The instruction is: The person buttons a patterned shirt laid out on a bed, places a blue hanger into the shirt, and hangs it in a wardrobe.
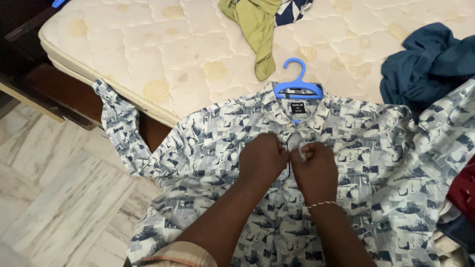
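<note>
A pale blue-grey patterned shirt (208, 153) lies spread front-up over the corner of a mattress, on a blue plastic hanger (298, 86) whose hook sticks out past the collar. My left hand (262, 158) and my right hand (314, 165) meet at the shirt's front placket just below the collar. Each hand pinches one edge of the fabric, fingers curled tight. A thin thread band circles my right wrist. One sleeve (118, 126) hangs off the mattress edge toward the floor.
The quilted cream mattress (163, 44) carries an olive green garment (257, 29), a dark patterned cloth (292, 10) and a crumpled dark teal garment (425, 64). A dark red cloth (465, 190) lies at right. Marble floor (54, 198) and a dark wooden bed frame (29, 84) are at left.
</note>
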